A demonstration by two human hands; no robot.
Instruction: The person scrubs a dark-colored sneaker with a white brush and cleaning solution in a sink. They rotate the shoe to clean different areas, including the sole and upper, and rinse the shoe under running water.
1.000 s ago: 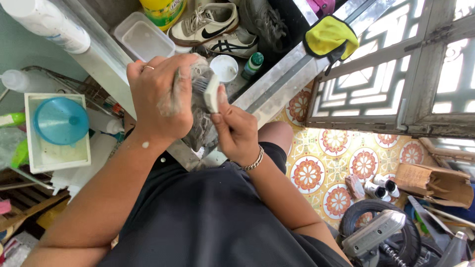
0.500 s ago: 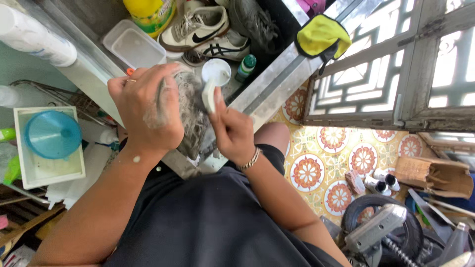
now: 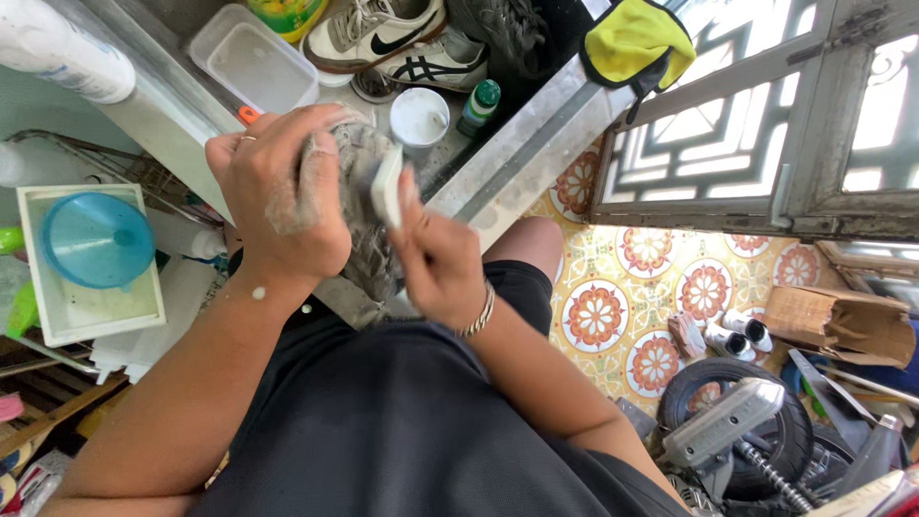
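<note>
Gripping a soapy grey shoe (image 3: pixel 359 206) in the left hand (image 3: pixel 282 191), right hand (image 3: pixel 436 254) closed round a white brush (image 3: pixel 388 185) — bristles against the shoe, over the sink ledge (image 3: pixel 536 134)

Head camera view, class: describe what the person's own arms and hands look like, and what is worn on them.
Both forearms are bare, with no sleeves or gloves. The left hand has a thin ring on one finger and whitish soapy smears across its back, with a few white flecks on the forearm. The right hand has a slim metal bracelet at the wrist.

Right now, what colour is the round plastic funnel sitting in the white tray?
Light blue: the round plastic funnel shows best in the head view, at left.
</note>
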